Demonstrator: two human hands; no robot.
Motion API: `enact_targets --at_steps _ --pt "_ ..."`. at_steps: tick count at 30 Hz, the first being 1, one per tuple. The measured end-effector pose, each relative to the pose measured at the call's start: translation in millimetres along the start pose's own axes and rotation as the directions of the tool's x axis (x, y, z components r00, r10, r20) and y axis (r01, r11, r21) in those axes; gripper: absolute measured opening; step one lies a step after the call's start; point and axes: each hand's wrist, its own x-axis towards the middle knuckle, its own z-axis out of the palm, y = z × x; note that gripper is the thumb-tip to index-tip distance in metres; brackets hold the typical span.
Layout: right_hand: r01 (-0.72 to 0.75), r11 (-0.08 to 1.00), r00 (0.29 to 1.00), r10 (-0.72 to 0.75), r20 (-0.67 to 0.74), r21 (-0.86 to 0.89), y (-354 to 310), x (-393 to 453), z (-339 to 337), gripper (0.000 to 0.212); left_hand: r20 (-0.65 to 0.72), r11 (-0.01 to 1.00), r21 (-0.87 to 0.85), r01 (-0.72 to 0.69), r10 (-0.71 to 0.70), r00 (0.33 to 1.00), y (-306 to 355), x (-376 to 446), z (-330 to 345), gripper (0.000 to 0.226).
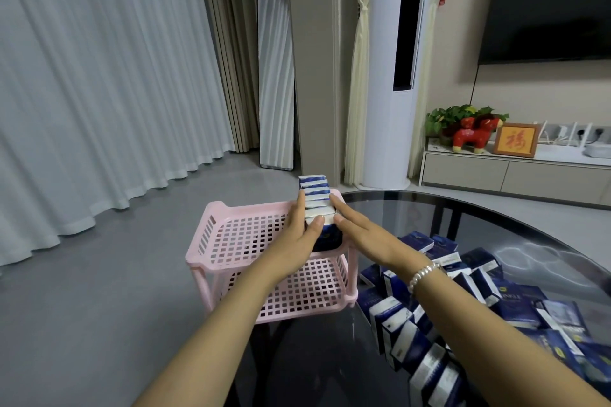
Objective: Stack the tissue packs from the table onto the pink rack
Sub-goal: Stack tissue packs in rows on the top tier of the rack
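Pink plastic forms the rack (211, 225), on whose top shelf a row of tissue packs (315, 195) is pressed between the straight, unclenched fingers of the left hand (297, 231) and right hand (360, 231), seemingly to square it upright, while loose packs (463, 291) are heaped on the table (496, 218).

Pink grid-holed rack (231, 235), navy-and-white tissue packs (315, 198), dark glass table (479, 208), white bead bracelet (421, 276)

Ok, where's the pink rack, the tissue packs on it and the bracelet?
pink rack (254, 208): head view, top shelf's back rim.
tissue packs (315, 192): head view, top of the row.
bracelet (421, 274): head view, beads on right wrist.
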Motion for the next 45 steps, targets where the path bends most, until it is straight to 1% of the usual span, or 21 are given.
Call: enact_targets --at_steps 2,4,7,9,10,12,15,18,22,25,28,30,33,36,38,41,43,45 --pt "0.047 0.999 0.999 -0.047 -0.020 -0.012 -2.3 -8.3 -0.7 0.047 -0.083 0.999 -0.010 -0.041 0.040 0.996 -2.8 -3.4 2.6 0.065" --pt "0.086 0.996 0.994 -0.088 -0.065 -0.038 -2.3 -18.6 -1.6 0.045 -0.192 0.997 0.017 -0.077 0.078 0.978 -4.3 -8.4 7.1 0.062" --pt "0.041 0.988 0.979 -0.069 -0.192 -0.148 6.8 -37.6 -3.5 0.045 -0.383 0.978 0.129 -0.164 0.202 0.902 -4.2 -21.7 18.0 0.049" --pt "0.007 0.986 0.968 -0.048 -0.247 -0.164 11.1 -54.8 -4.8 0.041 -0.439 0.959 0.174 -0.223 0.278 0.854 -1.0 -34.1 28.5 0.041" --pt "0.001 0.986 0.964 -0.046 -0.263 -0.167 13.4 -63.9 -5.3 0.038 -0.444 0.951 0.181 -0.249 0.305 0.843 1.1 -40.3 34.4 0.039" --pt "-0.010 0.979 0.960 -0.048 -0.277 -0.201 17.7 -82.6 -7.4 0.033 -0.422 0.945 0.175 -0.276 0.326 0.846 4.2 -50.7 47.1 0.032" --pt "-0.036 0.960 0.964 -0.039 -0.262 -0.277 31.1 -108.5 -11.9 0.031 -0.359 0.950 0.156 -0.271 0.310 0.880 4.6 -64.5 68.8 0.027" --pt "-0.090 0.937 0.971 0.007 -0.238 -0.337 46.3 -133.1 -15.8 0.028 -0.275 0.960 0.098 -0.261 0.278 0.920 1.3 -77.3 92.6 0.022" --pt "-0.148 0.891 0.984 0.088 -0.157 -0.429 65.0 -158.6 -19.0 0.027 -0.158 0.981 0.014 -0.193 0.193 0.968 -9.4 -91.7 126.9 0.016" --pt "-0.164 0.847 0.985 0.108 -0.137 -0.506 73.5 -170.6 -19.8 0.028 -0.120 0.996 -0.008 -0.091 0.090 0.989 -16.2 -99.8 146.8 0.016" --pt "-0.147 0.847 0.983 0.070 -0.168 -0.510 75.0 -176.6 -19.3 0.029 -0.148 0.996 -0.090 0.017 -0.030 0.989 -18.9 -103.0 158.2 0.021" --pt "-0.129 0.861 0.984 0.050 -0.170 -0.492 75.2 -178.9 -18.5 0.029 -0.175 0.984 -0.174 0.046 -0.077 0.982 -20.7 -103.3 163.5 0.025" --pt "-0.110 0.871 0.980 0.016 -0.197 -0.479 75.8 -182.9 -17.3 0.030 -0.229 0.970 -0.239 0.032 -0.089 0.969 -23.1 -104.8 167.7 0.027" --pt "-0.138 0.856 0.953 -0.023 -0.302 -0.499 78.8 -183.3 -17.4 0.033 -0.318 0.968 -0.249 -0.012 -0.070 0.946 -26.3 -107.6 163.9 0.029" --pt "-0.210 0.800 0.941 0.009 -0.339 -0.562 79.2 -180.6 -17.7 0.042 -0.347 0.960 -0.278 -0.020 -0.081 0.934 -28.7 -109.4 158.4 0.034" --pt "-0.301 0.703 0.946 0.134 -0.295 -0.645 80.2 -171.9 -17.0 0.055 -0.331 0.915 -0.403 -0.011 -0.135 0.934 -29.3 -112.9 151.9 0.039" --pt "-0.301 0.679 0.952 0.168 -0.258 -0.669 83.0 -165.1 -14.4 0.053 -0.328 0.886 -0.465 0.000 -0.172 0.929 -28.4 -116.2 148.9 0.039" --pt "-0.297 0.670 0.953 0.166 -0.253 -0.681 84.9 -159.5 -12.2 0.048 -0.319 0.861 -0.508 0.015 -0.204 0.925 -27.3 -120.3 145.8 0.039"
